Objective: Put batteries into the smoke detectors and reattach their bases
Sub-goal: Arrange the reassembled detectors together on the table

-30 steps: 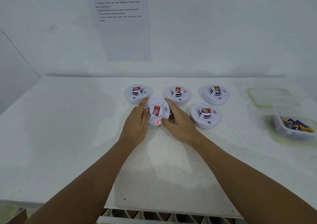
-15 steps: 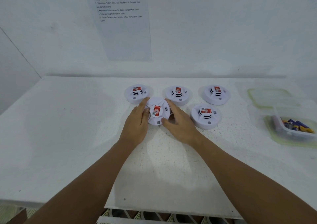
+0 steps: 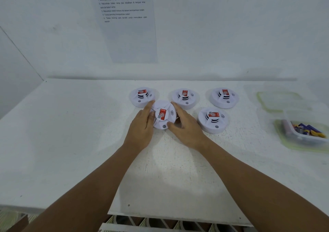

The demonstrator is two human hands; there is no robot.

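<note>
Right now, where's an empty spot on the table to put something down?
The table's whole left side is bare, and so is the near strip around the arms. It's crowded in the middle, where both hands hold one detector among four others, and at the right by the battery tub.

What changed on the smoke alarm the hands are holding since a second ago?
The little red light on the front of the held smoke detector went out; its button is grey now. Nothing visibly moved: the left hand and right hand still cup it, and the other four detectors stayed put.
</note>
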